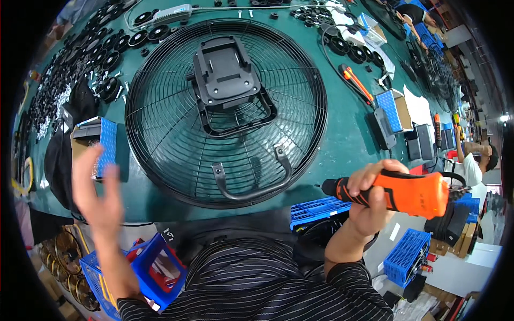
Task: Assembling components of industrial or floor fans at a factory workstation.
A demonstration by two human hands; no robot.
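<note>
An orange and black cordless screwdriver (415, 192) lies in the grip of my right hand (370, 202), held over the table's front edge at the right. My left hand (101, 198) is blurred, its fingers apart, beside a blue-sided open box (108, 140) of small parts. Between my hands a round black wire fan guard (160, 179) lies flat. A curved grey handle (257, 191) is on its near side. Toward its far side sits a black plastic housing (227, 75) with a frame-like bracket (241, 130) around its near end.
Black knobs and small parts (110, 43) are strewn over the far left of the green table (342, 134). An orange-handled tool (356, 83) and another blue-sided box (389, 112) are to the right. Below stand blue crates (404, 257) and a blue bin (152, 270). Other people (474, 166) are at the far right.
</note>
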